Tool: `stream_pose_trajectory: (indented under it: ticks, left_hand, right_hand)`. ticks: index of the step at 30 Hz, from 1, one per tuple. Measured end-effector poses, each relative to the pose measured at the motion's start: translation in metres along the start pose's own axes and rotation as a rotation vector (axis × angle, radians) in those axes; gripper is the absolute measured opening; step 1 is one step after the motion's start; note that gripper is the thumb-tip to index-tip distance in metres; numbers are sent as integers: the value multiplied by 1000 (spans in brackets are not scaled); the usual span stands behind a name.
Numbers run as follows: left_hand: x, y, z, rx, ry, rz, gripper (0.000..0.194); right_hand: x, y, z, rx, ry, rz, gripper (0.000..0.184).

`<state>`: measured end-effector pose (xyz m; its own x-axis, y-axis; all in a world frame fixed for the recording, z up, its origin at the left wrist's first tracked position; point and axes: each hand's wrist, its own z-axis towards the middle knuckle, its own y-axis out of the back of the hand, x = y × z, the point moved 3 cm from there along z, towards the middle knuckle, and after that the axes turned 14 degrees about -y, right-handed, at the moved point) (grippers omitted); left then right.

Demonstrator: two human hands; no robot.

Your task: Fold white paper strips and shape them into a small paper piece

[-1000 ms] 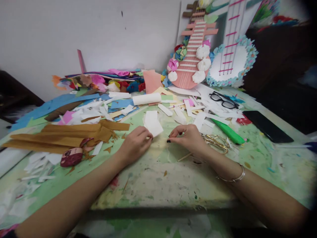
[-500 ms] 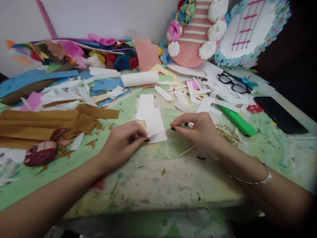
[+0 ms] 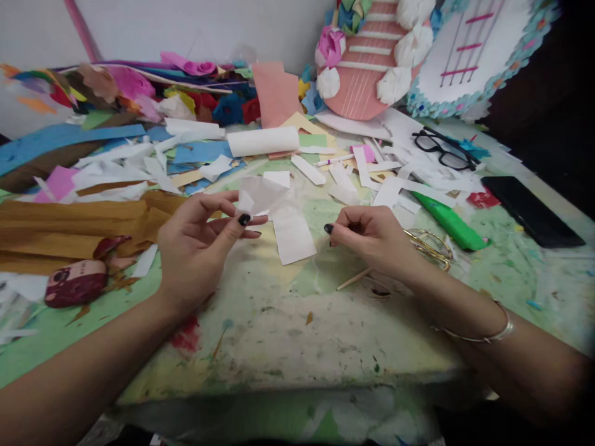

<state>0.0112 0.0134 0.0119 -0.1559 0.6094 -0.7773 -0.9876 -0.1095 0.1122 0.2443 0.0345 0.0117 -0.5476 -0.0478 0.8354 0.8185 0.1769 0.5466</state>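
Observation:
My left hand (image 3: 199, 241) is raised a little off the table and pinches a thin white sheet of paper (image 3: 263, 193) between thumb and forefinger; the sheet is blurred. A white paper rectangle (image 3: 294, 234) lies flat on the table between my hands. My right hand (image 3: 372, 238) rests on the table with its fingers curled in; whether it holds anything is hidden. A thin wooden stick (image 3: 354, 279) lies under its wrist, and gold scissors (image 3: 430, 246) sit just right of it.
Paper scraps, white strips and a white paper roll (image 3: 263, 140) cover the far table. Brown crepe paper (image 3: 69, 229) and a small painted face piece (image 3: 77, 283) lie left. A green marker (image 3: 446, 221), black glasses (image 3: 444, 150) and a black phone (image 3: 532, 210) lie right. Paper guitars (image 3: 367, 62) lean on the wall.
My left hand has lifted from the table and moved left, taking a thin white sheet up with it. The right hand has barely moved. The camera tilted down earlier.

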Motion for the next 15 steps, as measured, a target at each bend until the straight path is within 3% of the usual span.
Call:
stream_pose_trajectory:
  ticks: [4, 7, 9, 12, 15]
  left_hand:
    - [3, -1, 0, -19, -22, -60, 14]
    - [2, -3, 0, -21, -14, -71, 13]
    - [0, -3, -1, -30, -10, -70, 13]
    - [1, -1, 0, -54, -17, -79, 15]
    - [7, 6, 6, -111, -11, -88, 17]
  right_hand:
    - [1, -3, 4, -43, 121, 26, 26]
    - [4, -14, 6, 55, 205, 7, 15]
    - [6, -22, 6, 127, 239, -79, 26]
    - [4, -29, 10, 144, 216, -178, 30]
    - [-1, -27, 14, 133, 119, -118, 23]
